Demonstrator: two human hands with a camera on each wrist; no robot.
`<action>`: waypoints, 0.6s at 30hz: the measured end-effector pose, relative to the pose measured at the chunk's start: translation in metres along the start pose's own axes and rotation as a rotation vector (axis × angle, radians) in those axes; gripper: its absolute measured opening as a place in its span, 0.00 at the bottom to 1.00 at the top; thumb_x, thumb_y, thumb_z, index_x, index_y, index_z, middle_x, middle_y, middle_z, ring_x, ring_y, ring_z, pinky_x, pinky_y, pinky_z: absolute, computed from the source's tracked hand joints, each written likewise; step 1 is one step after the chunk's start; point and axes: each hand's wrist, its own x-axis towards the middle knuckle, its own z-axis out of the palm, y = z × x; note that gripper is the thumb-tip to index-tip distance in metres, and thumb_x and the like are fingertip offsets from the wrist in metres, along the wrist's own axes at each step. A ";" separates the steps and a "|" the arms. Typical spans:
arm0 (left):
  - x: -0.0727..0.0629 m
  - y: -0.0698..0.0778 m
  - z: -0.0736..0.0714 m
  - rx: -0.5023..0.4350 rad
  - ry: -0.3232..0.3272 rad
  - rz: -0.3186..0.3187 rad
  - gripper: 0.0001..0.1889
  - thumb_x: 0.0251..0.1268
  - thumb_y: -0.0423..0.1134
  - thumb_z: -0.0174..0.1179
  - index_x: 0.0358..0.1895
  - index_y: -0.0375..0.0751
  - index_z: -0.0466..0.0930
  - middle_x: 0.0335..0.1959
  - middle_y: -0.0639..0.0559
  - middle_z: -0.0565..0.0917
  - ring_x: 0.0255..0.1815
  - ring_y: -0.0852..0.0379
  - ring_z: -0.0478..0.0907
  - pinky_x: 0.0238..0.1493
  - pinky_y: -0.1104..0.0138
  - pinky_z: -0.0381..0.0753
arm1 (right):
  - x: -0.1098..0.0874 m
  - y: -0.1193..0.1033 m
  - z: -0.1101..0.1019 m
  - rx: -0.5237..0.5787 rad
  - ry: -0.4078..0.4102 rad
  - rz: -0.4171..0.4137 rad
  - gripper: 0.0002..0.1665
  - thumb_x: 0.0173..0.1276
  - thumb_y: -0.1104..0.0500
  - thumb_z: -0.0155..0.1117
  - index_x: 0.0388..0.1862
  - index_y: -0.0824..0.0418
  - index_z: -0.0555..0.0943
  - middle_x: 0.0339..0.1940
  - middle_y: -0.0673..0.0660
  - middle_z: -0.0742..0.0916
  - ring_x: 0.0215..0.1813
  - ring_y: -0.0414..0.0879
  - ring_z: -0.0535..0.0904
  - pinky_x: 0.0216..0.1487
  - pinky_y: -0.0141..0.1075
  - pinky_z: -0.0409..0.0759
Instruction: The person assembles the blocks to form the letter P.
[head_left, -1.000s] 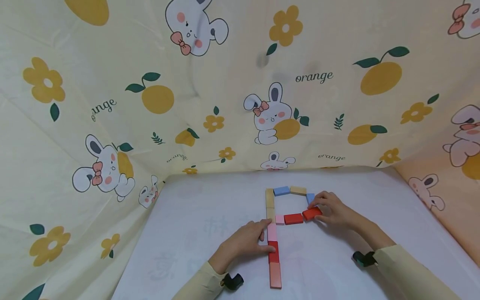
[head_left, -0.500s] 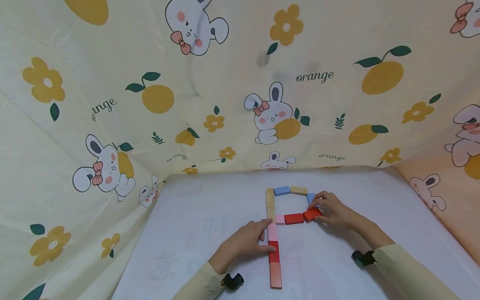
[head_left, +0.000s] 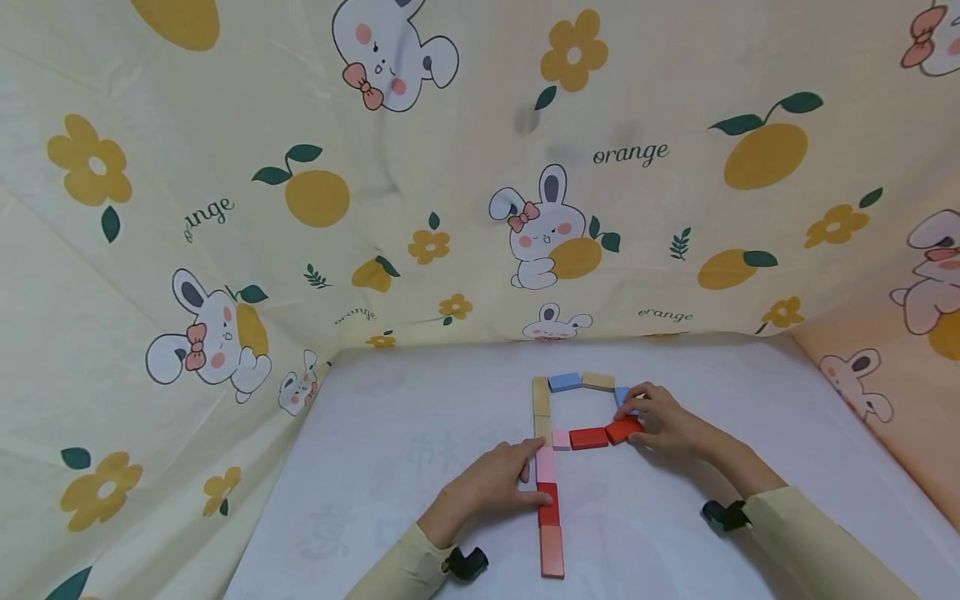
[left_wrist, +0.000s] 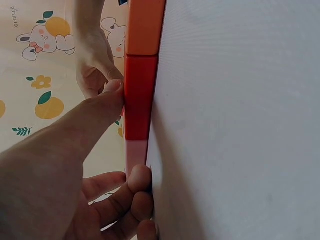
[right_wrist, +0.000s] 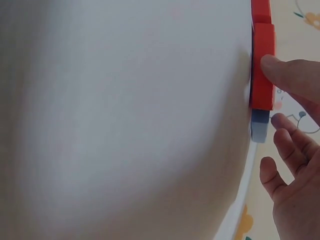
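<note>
Flat rectangular wooden blocks lie end to end on a white table as a column with a loop at its upper right. My right hand (head_left: 663, 421) pinches the loop's right red block (head_left: 624, 430) between thumb and index finger, beside a partly covered blue block (head_left: 622, 397). That red block's left end nearly meets another red block (head_left: 588, 437). My left hand (head_left: 487, 479) rests along the column. Its thumb touches the column's red block (left_wrist: 139, 97), and its index fingertip touches near the joint of a tan block (head_left: 542, 396) and a pink block (head_left: 545, 465).
A salmon block (head_left: 552, 552) ends the column at the near side. Another blue block (head_left: 565, 382), a tan block (head_left: 598, 381) and a small pink block (head_left: 561, 440) complete the visible loop. A cloth printed with rabbits and oranges (head_left: 450, 167) hangs behind and beside the table.
</note>
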 end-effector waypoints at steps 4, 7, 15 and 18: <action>0.001 0.000 0.001 0.002 0.003 -0.004 0.50 0.60 0.64 0.77 0.84 0.58 0.65 0.32 0.62 0.75 0.33 0.65 0.70 0.31 0.69 0.70 | 0.000 0.001 0.000 0.002 -0.011 -0.005 0.22 0.63 0.64 0.82 0.53 0.45 0.89 0.63 0.60 0.78 0.67 0.64 0.68 0.61 0.62 0.78; 0.001 0.000 0.001 0.002 0.005 -0.006 0.50 0.60 0.64 0.77 0.84 0.58 0.65 0.32 0.61 0.75 0.33 0.65 0.70 0.31 0.69 0.70 | 0.001 0.002 0.000 0.003 -0.014 -0.002 0.22 0.62 0.64 0.82 0.52 0.45 0.89 0.63 0.60 0.77 0.68 0.64 0.68 0.61 0.62 0.78; 0.002 0.000 0.002 0.002 0.001 0.003 0.49 0.60 0.64 0.76 0.84 0.58 0.65 0.32 0.62 0.75 0.33 0.65 0.70 0.31 0.69 0.70 | 0.000 0.003 0.001 0.004 -0.014 0.008 0.24 0.61 0.63 0.84 0.54 0.45 0.88 0.64 0.61 0.77 0.68 0.65 0.68 0.60 0.61 0.80; 0.002 -0.001 0.003 0.003 0.004 0.005 0.50 0.60 0.64 0.76 0.84 0.58 0.64 0.32 0.62 0.75 0.33 0.65 0.70 0.31 0.69 0.70 | -0.001 0.002 0.000 0.000 0.003 0.009 0.23 0.62 0.62 0.83 0.54 0.45 0.88 0.63 0.60 0.78 0.67 0.63 0.69 0.60 0.62 0.80</action>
